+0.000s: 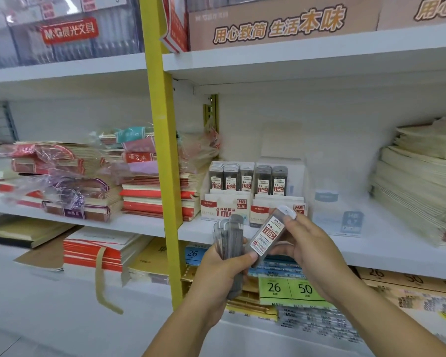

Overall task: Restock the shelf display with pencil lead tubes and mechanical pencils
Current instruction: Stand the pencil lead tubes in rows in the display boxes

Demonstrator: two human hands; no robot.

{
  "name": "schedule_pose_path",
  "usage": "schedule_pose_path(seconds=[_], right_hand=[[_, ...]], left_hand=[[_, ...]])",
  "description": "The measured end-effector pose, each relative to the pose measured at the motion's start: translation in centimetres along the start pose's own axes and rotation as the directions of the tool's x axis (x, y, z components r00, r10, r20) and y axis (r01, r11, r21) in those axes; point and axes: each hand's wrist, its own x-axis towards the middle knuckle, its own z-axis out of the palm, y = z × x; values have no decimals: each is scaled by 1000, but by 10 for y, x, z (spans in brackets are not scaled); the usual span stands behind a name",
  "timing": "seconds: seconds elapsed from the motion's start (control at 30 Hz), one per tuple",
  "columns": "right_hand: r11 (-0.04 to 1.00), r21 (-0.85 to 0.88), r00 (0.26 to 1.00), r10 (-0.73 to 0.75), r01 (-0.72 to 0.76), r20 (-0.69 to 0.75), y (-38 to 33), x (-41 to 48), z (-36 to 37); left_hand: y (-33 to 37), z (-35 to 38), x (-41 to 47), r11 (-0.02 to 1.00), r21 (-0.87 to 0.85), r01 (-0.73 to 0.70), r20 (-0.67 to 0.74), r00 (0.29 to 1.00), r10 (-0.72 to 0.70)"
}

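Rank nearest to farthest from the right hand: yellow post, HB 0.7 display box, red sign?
1. HB 0.7 display box, on the shelf just behind the right hand.
2. Yellow post, to the left.
3. Red sign, upper shelf, far left.

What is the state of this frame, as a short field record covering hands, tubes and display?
left hand: left hand grips a bundle of lead tubes
right hand: right hand pinches a single tube labelled 0.5, tilted
display: HB 0.5 box and HB 0.7 box on the shelf, tubes standing in both
progress: single tube not yet in a box
surroundings: notebook stacks nearby
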Motion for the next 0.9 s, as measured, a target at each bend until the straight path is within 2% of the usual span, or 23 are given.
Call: schedule_pose_path(seconds=[0.1, 0.23, 0.37, 0.47, 0.57, 0.7, 0.83, 0.9], right_hand=[[991, -111, 997, -80, 78, -11, -6, 4, -1], [928, -268, 958, -282, 258, -57, -39, 24, -7], [791, -462, 897, -441, 402, 25, -80, 66, 2], [662, -600, 859, -504, 449, 87, -93, 100, 16], [463, -757, 833, -521, 461, 189, -92, 130, 25], [256, -873, 861, -421, 415, 286, -76, 156, 27], [210, -891, 866, -402, 403, 297, -65, 169, 23], [99, -927, 861, -417, 361, 291, -61, 174, 21]], left_hand=[[1, -4, 5, 1000, -22, -2, 2, 1000, 2], [10, -14, 13, 997, -48, -58, 7, 998, 58], [21, -32, 26, 989, -74, -128, -108, 987, 120], [28, -45, 32, 993, -4, -117, -107, 987, 116], [33, -51, 37, 996, 4, -88, -34, 996, 88], [37, -53, 43, 997, -31, -73, 49, 996, 75], [37, -54, 46, 996, -2, -94, 53, 994, 93], [36, -54, 47, 994, -31, -104, 47, 993, 106]])
